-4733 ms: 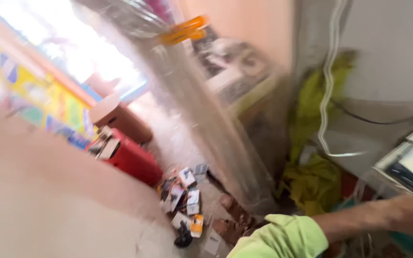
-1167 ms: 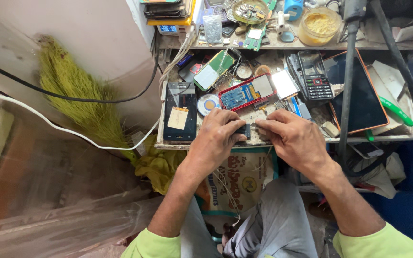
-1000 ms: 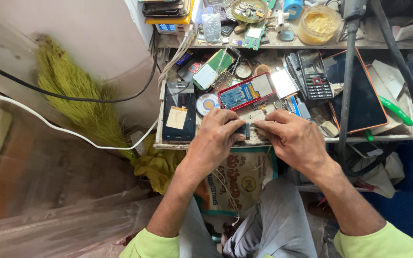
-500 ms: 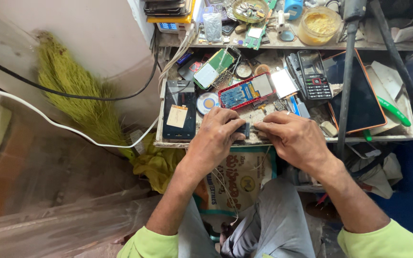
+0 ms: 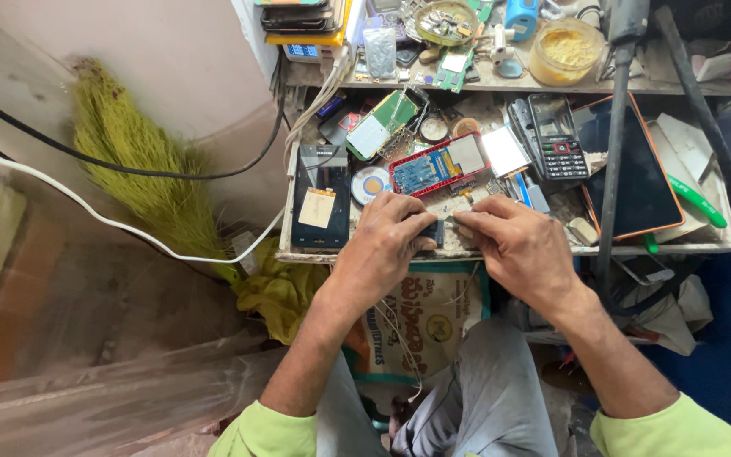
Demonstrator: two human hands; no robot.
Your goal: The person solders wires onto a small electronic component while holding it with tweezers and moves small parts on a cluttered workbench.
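Left hand [image 5: 382, 245] and right hand [image 5: 513, 245] meet at the front edge of the surface [image 5: 678, 248], fingers closed on a small dark part [image 5: 438, 230], possibly a phone module. Step: fine work on it; next move needs a steady pinch.

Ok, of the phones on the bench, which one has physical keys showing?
The black keypad phone right of the red-framed opened phone. The black phone at the left edge shows only its back with a tan tag.
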